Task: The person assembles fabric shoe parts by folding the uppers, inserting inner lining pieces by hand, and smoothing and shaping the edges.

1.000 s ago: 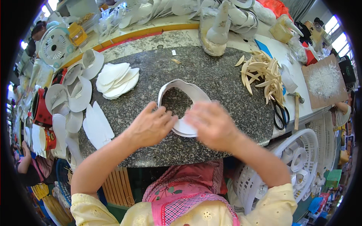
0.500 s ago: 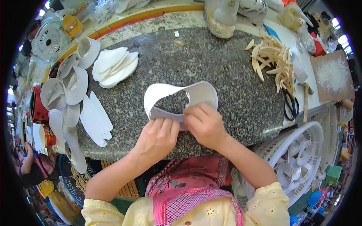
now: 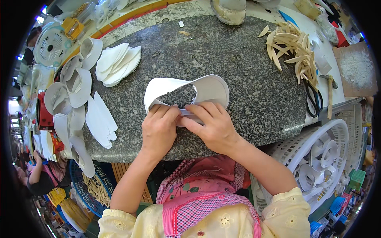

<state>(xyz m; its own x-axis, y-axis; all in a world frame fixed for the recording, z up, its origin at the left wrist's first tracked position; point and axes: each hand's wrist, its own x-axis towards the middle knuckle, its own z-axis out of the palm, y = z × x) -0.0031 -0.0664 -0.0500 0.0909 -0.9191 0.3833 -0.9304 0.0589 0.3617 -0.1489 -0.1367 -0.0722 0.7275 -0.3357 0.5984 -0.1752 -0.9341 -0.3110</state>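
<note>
Near the middle of the stone tabletop, a white shoe upper is held up in a loop with its opening facing upward. My left hand grips its near edge, fingers curled over the rim. Close beside it my right hand pinches the same near edge between thumb and fingers. The fingertips of both hands almost meet at a narrow flat band there, and partly cover it.
To the left are white rounded pieces, long white pieces and overlapping shoe uppers. Beige curved strips, black scissors and a hammer lie right. A white basket holds more uppers; a blue basket stands lower left.
Both hands have shifted their hold along the near edge of the upper; the left fingers now curl over the rim and the right thumb shows. The whole view has moved slightly.
</note>
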